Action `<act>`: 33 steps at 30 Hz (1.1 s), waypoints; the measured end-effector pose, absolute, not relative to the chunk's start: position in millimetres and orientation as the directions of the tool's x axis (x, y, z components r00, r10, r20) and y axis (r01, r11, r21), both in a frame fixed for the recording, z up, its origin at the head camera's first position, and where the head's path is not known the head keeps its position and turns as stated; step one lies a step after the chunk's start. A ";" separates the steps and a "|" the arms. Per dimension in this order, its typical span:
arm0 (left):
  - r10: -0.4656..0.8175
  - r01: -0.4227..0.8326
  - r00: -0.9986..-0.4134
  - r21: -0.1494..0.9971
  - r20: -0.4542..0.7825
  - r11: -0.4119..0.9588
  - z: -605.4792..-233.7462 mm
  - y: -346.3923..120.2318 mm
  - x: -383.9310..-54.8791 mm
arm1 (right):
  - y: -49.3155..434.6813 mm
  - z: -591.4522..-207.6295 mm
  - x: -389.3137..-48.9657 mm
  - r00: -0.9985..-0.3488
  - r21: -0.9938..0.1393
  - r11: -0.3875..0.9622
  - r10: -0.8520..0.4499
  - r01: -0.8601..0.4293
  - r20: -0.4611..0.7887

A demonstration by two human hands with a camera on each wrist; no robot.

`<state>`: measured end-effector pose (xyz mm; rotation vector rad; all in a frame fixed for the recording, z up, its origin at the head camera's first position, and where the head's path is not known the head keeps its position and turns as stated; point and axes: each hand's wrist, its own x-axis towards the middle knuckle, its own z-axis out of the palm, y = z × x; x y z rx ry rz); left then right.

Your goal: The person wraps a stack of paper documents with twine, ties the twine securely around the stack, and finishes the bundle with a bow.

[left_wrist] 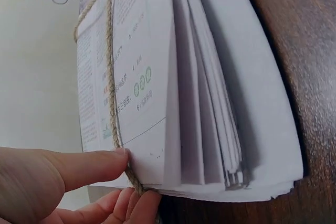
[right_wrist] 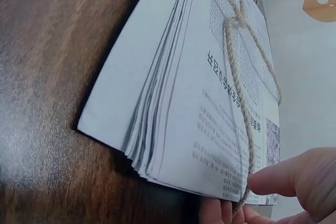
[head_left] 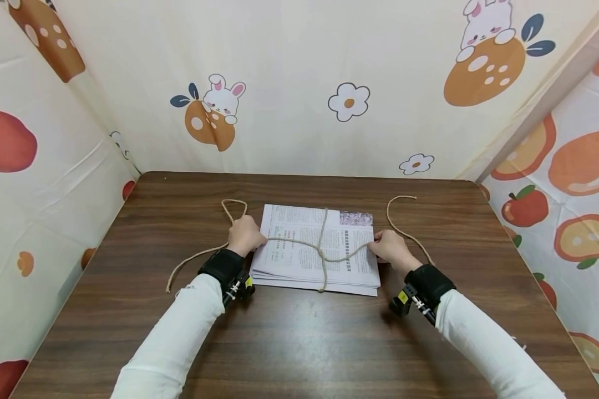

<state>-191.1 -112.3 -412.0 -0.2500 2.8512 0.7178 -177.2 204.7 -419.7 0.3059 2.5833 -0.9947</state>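
Note:
A stack of folded newspapers lies flat on the brown table, with a beige rope running over it lengthwise and crosswise. The two strands cross near the stack's middle. At the left edge of the papers, my left hand pinches the rope between thumb and fingers; the left wrist view shows the thumb on top of the strand. My right hand grips the opposite strand at the right edge, its thumb pressing the rope by the paper edge. Loose rope ends trail outward past both hands.
The wooden table extends around the stack on all sides. A printed curtain hangs behind it, and fruit-patterned cloth stands along the right side. Each wrist wears a black band with a camera.

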 end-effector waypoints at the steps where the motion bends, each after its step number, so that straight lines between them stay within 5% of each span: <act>1: -0.123 -0.215 -0.967 0.452 -0.225 0.866 -412.1 -112.4 -190.8 | 204.5 -420.5 -177.2 -0.913 -0.608 0.724 0.074 0.326 -0.402; 8: -0.140 -0.206 -0.975 0.453 -0.175 0.868 -413.2 -112.1 -188.1 | 203.6 -423.1 -177.2 -0.909 -0.607 0.720 0.083 0.337 -0.407; 33: -0.127 -0.317 -0.926 0.547 -0.357 0.775 -414.6 -122.7 -193.5 | 206.5 -421.1 -180.4 -0.854 -0.652 0.619 0.060 0.438 -0.517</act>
